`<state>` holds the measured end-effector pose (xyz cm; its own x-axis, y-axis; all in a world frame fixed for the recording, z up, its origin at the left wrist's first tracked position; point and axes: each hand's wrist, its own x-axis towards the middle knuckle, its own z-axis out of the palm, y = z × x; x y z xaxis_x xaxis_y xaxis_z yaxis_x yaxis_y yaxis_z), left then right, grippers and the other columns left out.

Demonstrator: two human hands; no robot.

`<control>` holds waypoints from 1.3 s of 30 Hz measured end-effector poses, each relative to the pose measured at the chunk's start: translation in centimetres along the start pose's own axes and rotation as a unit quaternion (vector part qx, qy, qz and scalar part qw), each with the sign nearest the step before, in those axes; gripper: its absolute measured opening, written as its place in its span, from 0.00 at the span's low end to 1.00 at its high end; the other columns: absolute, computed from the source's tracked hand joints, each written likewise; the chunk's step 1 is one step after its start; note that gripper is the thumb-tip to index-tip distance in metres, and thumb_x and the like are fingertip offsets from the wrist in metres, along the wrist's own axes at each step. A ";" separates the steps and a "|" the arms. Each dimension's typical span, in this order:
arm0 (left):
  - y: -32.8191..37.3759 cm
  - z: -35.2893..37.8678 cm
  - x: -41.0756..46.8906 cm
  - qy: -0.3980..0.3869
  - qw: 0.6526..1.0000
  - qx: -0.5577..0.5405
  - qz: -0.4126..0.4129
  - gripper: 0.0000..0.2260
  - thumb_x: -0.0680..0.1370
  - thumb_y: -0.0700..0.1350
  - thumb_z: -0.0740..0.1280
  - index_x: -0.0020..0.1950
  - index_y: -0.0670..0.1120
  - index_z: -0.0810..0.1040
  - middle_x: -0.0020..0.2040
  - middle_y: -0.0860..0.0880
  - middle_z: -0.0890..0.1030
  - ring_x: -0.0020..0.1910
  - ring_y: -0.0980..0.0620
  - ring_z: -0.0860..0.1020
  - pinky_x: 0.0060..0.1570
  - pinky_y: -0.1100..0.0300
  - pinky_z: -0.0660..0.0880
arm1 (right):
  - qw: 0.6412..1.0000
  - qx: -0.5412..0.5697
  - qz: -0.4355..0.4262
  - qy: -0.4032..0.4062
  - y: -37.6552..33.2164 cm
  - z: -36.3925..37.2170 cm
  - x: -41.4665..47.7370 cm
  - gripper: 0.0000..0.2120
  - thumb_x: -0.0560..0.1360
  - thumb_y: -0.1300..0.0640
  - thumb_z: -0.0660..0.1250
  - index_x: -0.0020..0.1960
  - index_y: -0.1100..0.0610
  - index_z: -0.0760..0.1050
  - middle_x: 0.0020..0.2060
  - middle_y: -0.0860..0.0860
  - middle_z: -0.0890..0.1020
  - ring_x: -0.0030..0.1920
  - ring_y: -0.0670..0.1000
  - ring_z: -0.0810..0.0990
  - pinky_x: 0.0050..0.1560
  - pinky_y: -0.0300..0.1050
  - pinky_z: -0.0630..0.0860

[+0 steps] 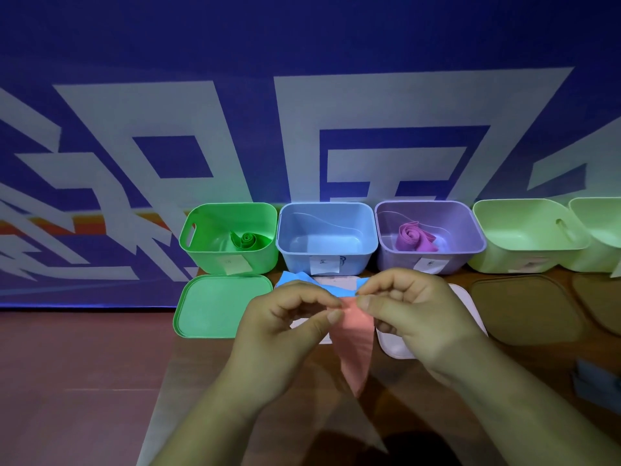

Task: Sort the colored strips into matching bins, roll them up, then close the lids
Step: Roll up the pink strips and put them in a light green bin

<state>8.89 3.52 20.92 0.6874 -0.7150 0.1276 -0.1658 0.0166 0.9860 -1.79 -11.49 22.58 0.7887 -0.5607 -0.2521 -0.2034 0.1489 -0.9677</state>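
My left hand and my right hand both pinch the top end of a pink strip that hangs down between them. A blue strip lies on the lid just behind my fingers, touching them. At the back stand a green bin with a rolled green strip, a blue bin with nothing in it, and a purple bin with a rolled magenta strip. A green lid lies in front of the green bin.
Two pale green bins stand at the right, with dark lids before them. A white lid lies under my right hand. A small blue-grey object sits at the right edge. A blue and white wall rises behind.
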 end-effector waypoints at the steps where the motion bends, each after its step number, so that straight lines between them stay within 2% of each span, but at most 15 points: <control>1: 0.0 -0.2 0.0 0.002 1.000 0.001 -0.009 0.07 0.71 0.37 0.75 0.43 0.49 0.85 0.40 0.49 0.85 0.40 0.51 0.83 0.45 0.61 0.77 | 1.000 -0.003 0.003 -0.002 0.0 0.2 -0.1 0.11 0.71 0.68 0.73 0.36 0.53 0.83 0.29 0.52 0.81 0.30 0.48 0.75 0.38 0.45 0.73; 6: 0.5 -1.1 -0.2 0.024 0.997 -0.021 -0.074 0.08 0.69 0.33 0.76 0.41 0.45 0.86 0.38 0.48 0.86 0.38 0.54 0.83 0.41 0.65 0.77 | 0.999 -0.049 -0.017 0.000 0.1 1.2 -0.7 0.08 0.70 0.65 0.75 0.38 0.52 0.83 0.32 0.56 0.83 0.32 0.52 0.79 0.39 0.48 0.76; 9: 0.9 -2.0 -0.5 0.016 0.992 -0.056 -0.112 0.08 0.69 0.32 0.75 0.39 0.46 0.87 0.37 0.47 0.86 0.36 0.55 0.82 0.38 0.66 0.76 | 0.995 -0.092 -0.046 0.011 0.1 1.9 -1.2 0.05 0.67 0.56 0.78 0.41 0.49 0.84 0.37 0.61 0.84 0.33 0.65 0.78 0.41 0.61 0.78; 10: 1.0 -2.3 -0.5 0.012 0.991 -0.062 -0.120 0.09 0.69 0.32 0.75 0.40 0.46 0.87 0.37 0.47 0.86 0.36 0.55 0.82 0.38 0.66 0.76 | 0.994 -0.099 -0.054 0.001 0.1 2.1 -1.4 0.05 0.67 0.54 0.77 0.42 0.49 0.84 0.37 0.61 0.84 0.32 0.65 0.77 0.38 0.60 0.77; 12: 1.0 -2.9 -0.6 0.010 0.990 -0.060 -0.128 0.09 0.70 0.33 0.75 0.41 0.47 0.87 0.37 0.47 0.86 0.36 0.54 0.82 0.39 0.65 0.76 | 0.992 -0.103 -0.063 -0.022 0.1 2.4 -1.6 0.05 0.70 0.58 0.77 0.43 0.49 0.84 0.31 0.56 0.82 0.26 0.52 0.73 0.29 0.43 0.71; 14: 0.9 -3.5 -0.6 0.010 0.990 -0.053 -0.133 0.10 0.70 0.33 0.75 0.41 0.49 0.87 0.38 0.48 0.86 0.38 0.53 0.83 0.42 0.62 0.77 | 0.990 -0.119 -0.069 -0.032 -0.1 2.9 -1.8 0.09 0.70 0.62 0.76 0.43 0.48 0.84 0.30 0.52 0.81 0.26 0.45 0.74 0.29 0.35 0.71; 17: 0.7 -4.4 -0.7 0.010 0.987 -0.064 -0.150 0.10 0.70 0.34 0.75 0.42 0.49 0.87 0.39 0.46 0.86 0.39 0.50 0.83 0.45 0.56 0.77 | 0.978 -0.184 -0.097 -0.028 -0.3 3.6 -2.1 0.14 0.68 0.62 0.78 0.46 0.44 0.83 0.36 0.53 0.84 0.36 0.51 0.82 0.42 0.43 0.81; 19: 0.6 -4.9 -0.7 0.005 0.985 -0.069 -0.160 0.09 0.70 0.34 0.75 0.42 0.48 0.87 0.39 0.45 0.86 0.39 0.49 0.83 0.45 0.55 0.77 | 0.970 -0.217 -0.111 -0.020 -0.4 4.0 -2.3 0.16 0.68 0.61 0.78 0.46 0.41 0.83 0.37 0.49 0.84 0.38 0.49 0.83 0.46 0.42 0.81; 22: 0.5 -5.4 -0.6 -0.004 0.984 -0.070 -0.166 0.09 0.70 0.34 0.75 0.42 0.48 0.87 0.38 0.46 0.86 0.38 0.51 0.82 0.44 0.56 0.77 | 0.969 -0.220 -0.116 0.000 -0.3 4.6 -2.3 0.13 0.67 0.60 0.79 0.43 0.43 0.84 0.36 0.47 0.84 0.37 0.47 0.83 0.44 0.38 0.80; 25: 0.7 -5.7 -0.4 -0.020 0.984 -0.070 -0.162 0.09 0.69 0.35 0.75 0.41 0.49 0.87 0.38 0.47 0.85 0.38 0.52 0.82 0.42 0.60 0.76 | 0.975 -0.188 -0.116 0.006 0.0 4.8 -2.3 0.15 0.67 0.61 0.79 0.45 0.42 0.83 0.35 0.49 0.84 0.35 0.48 0.82 0.41 0.36 0.78; 31: 1.3 -5.1 -0.2 -0.016 0.986 -0.061 -0.152 0.08 0.70 0.36 0.76 0.42 0.48 0.87 0.41 0.46 0.87 0.41 0.52 0.84 0.44 0.62 0.78 | 0.976 -0.172 -0.134 0.008 0.1 4.3 -2.3 0.16 0.69 0.61 0.77 0.46 0.40 0.84 0.39 0.49 0.85 0.39 0.51 0.83 0.43 0.42 0.81; 33: 1.6 -4.6 -0.1 -0.022 0.987 -0.056 -0.150 0.09 0.69 0.36 0.76 0.41 0.50 0.87 0.40 0.47 0.87 0.40 0.53 0.84 0.42 0.63 0.77 | 0.981 -0.159 -0.112 0.004 0.2 3.6 -1.9 0.13 0.70 0.61 0.76 0.45 0.42 0.84 0.37 0.50 0.85 0.34 0.49 0.81 0.35 0.40 0.78; 35: 1.7 -4.0 -0.1 -0.036 0.987 -0.048 -0.146 0.11 0.67 0.36 0.79 0.41 0.52 0.87 0.39 0.47 0.86 0.38 0.54 0.83 0.40 0.64 0.77 | 0.988 -0.135 -0.080 -0.009 0.3 2.8 -1.6 0.09 0.71 0.62 0.75 0.43 0.48 0.85 0.33 0.50 0.84 0.27 0.42 0.76 0.29 0.32 0.70; 37: 1.7 -3.2 -0.1 -0.041 0.988 -0.043 -0.142 0.12 0.64 0.37 0.79 0.41 0.53 0.87 0.39 0.46 0.86 0.39 0.52 0.83 0.42 0.61 0.78 | 0.992 -0.105 -0.059 -0.022 0.2 1.8 -1.7 0.08 0.71 0.65 0.75 0.43 0.52 0.85 0.32 0.48 0.84 0.27 0.41 0.77 0.29 0.29 0.69; 39: 1.7 -2.0 -0.1 -0.039 0.991 -0.018 -0.130 0.15 0.66 0.35 0.79 0.42 0.54 0.87 0.39 0.47 0.86 0.40 0.51 0.84 0.44 0.58 0.78 | 0.994 -0.094 -0.052 -0.034 0.2 0.6 -1.7 0.07 0.71 0.66 0.75 0.44 0.54 0.84 0.34 0.48 0.85 0.32 0.43 0.82 0.34 0.31 0.74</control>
<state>9.99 5.02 22.81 0.6469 -0.7499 -0.1386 0.0362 -0.1513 0.9878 -2.86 -10.00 22.80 0.8477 -0.5070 -0.1557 -0.2185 -0.0663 -0.9736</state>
